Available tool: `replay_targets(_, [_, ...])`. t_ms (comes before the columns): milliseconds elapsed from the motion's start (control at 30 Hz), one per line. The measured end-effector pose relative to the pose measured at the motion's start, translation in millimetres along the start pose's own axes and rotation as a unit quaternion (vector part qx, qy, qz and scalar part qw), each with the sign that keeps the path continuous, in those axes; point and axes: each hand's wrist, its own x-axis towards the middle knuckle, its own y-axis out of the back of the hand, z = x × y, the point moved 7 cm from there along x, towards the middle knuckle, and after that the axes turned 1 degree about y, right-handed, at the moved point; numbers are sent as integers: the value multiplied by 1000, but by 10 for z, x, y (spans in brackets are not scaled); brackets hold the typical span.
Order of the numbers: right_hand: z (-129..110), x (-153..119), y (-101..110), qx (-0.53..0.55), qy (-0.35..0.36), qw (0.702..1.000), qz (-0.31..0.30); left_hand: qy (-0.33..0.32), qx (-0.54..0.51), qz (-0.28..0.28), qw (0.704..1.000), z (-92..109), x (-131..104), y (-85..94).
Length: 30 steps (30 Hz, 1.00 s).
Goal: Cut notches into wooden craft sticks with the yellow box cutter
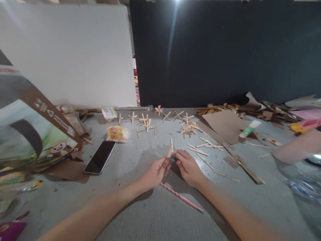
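My left hand (157, 171) pinches a short wooden stick (170, 152) near the middle of the grey table (130, 201). Beside it, my right hand (187, 165) holds a small dark round object (173, 159) in its fingertips, close against the stick. Another wooden piece (172, 143) shows just beyond my fingers. A pink striped pencil (182, 197) lies below my hands. Several loose sticks (204, 160) lie to the right, and crossed stick shapes (146, 122) stand or lie farther back.
A black phone (100, 157) and a yellow packet (117, 134) lie at the left, by a large printed box (50, 134). At the right are a glue stick (250, 129), cardboard (223, 124) and a clear plastic item (304, 185). Boards stand behind.
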Motion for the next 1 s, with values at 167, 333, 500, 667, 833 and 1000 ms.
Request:
replay_targets(167, [20, -8, -8, 3, -9, 1000, -2, -18, 58, 30, 998, 11, -10, 48])
replay_targets(333, [16, -12, -9, 7, -5, 1000, -3, -18, 46, 8, 999, 9, -5, 22])
replay_targets(500, [26, -16, -12, 10, -13, 1000, -5, -17, 30, 19, 999, -22, -1, 28])
replay_targets(667, [26, -22, -7, 9, -14, 1000, -6, -5, 7, 7, 1000, -22, -5, 6])
replay_targets(833, [14, -26, -4, 3, -6, 1000, -6, -18, 28, 1, 999, 37, -8, -5])
replay_targets(1000, [10, -25, -7, 0, -8, 1000, -5, -21, 27, 12, 999, 34, -12, 11])
